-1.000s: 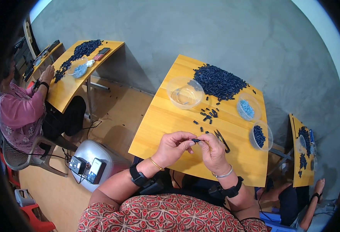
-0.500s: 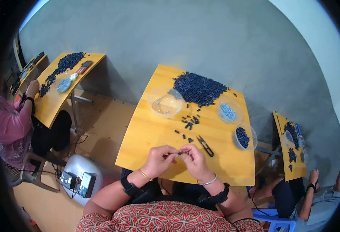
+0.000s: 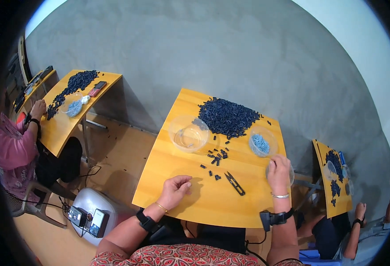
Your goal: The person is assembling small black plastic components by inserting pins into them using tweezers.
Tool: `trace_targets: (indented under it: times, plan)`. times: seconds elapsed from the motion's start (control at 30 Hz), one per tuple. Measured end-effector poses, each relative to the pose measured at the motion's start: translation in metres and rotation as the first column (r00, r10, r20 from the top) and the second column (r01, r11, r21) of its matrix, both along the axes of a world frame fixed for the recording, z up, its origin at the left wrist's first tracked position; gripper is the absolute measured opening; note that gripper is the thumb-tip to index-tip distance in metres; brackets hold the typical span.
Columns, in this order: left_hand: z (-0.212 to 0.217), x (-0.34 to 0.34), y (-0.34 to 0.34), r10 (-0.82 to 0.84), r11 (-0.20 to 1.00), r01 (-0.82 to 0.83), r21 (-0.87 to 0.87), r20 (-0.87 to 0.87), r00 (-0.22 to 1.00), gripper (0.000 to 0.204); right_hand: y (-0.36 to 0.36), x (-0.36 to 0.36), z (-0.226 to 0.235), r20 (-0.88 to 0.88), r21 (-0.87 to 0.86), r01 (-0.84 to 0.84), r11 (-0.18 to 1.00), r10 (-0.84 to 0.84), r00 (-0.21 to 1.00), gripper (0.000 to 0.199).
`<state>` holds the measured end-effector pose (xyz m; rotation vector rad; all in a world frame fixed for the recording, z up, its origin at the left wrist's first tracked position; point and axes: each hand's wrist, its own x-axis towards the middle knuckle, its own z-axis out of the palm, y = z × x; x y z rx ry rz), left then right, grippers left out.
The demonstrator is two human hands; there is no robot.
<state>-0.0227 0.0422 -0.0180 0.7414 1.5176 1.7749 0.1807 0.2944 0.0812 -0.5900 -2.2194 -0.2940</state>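
My right hand (image 3: 279, 174) is over the clear bowl (image 3: 292, 176) at the table's right edge, covering most of it. Its fingers are bent together; whatever they hold, if anything, is hidden. Near the front of the table my left hand (image 3: 176, 190) hovers with loosely curled fingers, thumb and forefinger apart, and nothing visible between them. Black thread snips (image 3: 235, 183) lie between the two hands. Beyond them several small dark plastic pieces (image 3: 218, 158) are scattered in front of a large heap of the same pieces (image 3: 228, 117).
A clear bowl (image 3: 173, 141) with little in it stands at the left of the wooden table (image 3: 159, 165). Another bowl holds light blue bits (image 3: 261, 144). Co-workers sit at a left table (image 3: 57, 128) and a right table (image 3: 332, 212). A grey stool with devices (image 3: 110, 201) stands left.
My hands have come apart from their pinch together near the front edge. The right moved right and forward over the bowl of dark pieces; the left shifted slightly left. The view has tilted up.
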Motion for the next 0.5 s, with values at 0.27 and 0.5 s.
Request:
trace_targets:
  times: [0.27, 0.5]
  plan:
    - [-0.002, -0.009, -0.007, -0.062, 0.996, 0.048, 0.078, 0.184, 0.981, 0.02, 0.031, -0.124, -0.041, 0.11, -0.453, -0.259, 0.853, 0.342, 0.933, 0.016]
    - [-0.001, -0.009, -0.004, -0.077, 0.989, 0.033, 0.144, 0.307, 0.949, 0.028, 0.059, -0.174, -0.055, 0.359, -0.466, -0.136, 0.874, 0.328, 0.874, 0.031]
